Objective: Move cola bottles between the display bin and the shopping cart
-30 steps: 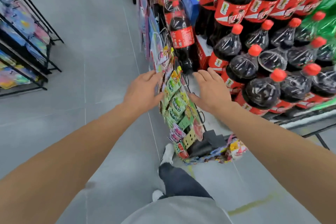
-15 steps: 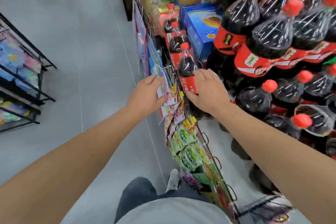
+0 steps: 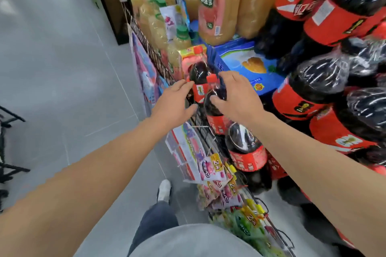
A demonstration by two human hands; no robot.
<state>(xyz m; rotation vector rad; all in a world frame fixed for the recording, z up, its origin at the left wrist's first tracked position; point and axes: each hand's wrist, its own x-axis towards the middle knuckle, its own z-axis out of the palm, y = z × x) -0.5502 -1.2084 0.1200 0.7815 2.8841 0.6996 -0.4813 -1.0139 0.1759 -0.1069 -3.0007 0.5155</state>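
Three small cola bottles stand in a row just inside the wire wall of the display bin (image 3: 144, 37). My right hand (image 3: 236, 96) is closed over the shoulder of the middle cola bottle (image 3: 216, 110), thumb on the dark front, fingers behind its red cap. My left hand (image 3: 173, 102) is open with fingers spread at the bin's wire edge, its fingertips beside the label of the far cola bottle (image 3: 198, 73). The near cola bottle (image 3: 244, 146) stands under my right forearm. No shopping cart is in view.
Large shrink-wrapped cola packs (image 3: 313, 81) fill the right side. Yellow juice bottles (image 3: 211, 2) and a blue box (image 3: 246, 62) sit at the back. Snack packets (image 3: 213, 169) hang outside the wire wall. Grey floor lies left, with a black rack (image 3: 6, 142) at the edge.
Both hands have reached farther along the bin. My right hand went from the side of a bottle's label to gripping a bottle's shoulder near the cap. My left hand came up beside the far bottle.
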